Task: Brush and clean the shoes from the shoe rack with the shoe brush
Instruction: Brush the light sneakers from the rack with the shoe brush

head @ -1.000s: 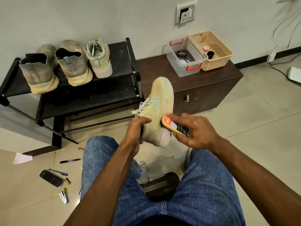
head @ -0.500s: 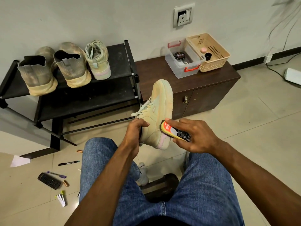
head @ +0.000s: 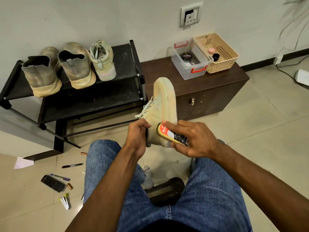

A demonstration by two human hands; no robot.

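A pale yellow-green sneaker (head: 164, 101) stands toe-up in front of my knees. My left hand (head: 138, 133) grips it at the collar, fingers hooked into the opening. My right hand (head: 194, 139) holds the shoe brush (head: 172, 135), an oval brush with a red, white and black label, pressed against the sneaker's side near the heel. On the black shoe rack (head: 127, 54) to the left sit the matching sneaker (head: 103, 61) and two dusty grey high-top shoes (head: 76, 66), (head: 41, 75), heels toward me.
A low brown cabinet (head: 222, 91) carries a clear box (head: 189, 71) holding a polish tin (head: 186, 56), and a beige basket (head: 224, 64). Pens, batteries, a remote (head: 52, 183) and paper lie on the tiled floor at left. A dark stool (head: 167, 190) shows between my legs.
The brush has slid down the sneaker's side toward the heel and come back up a little. My left hand keeps its grip on the collar.
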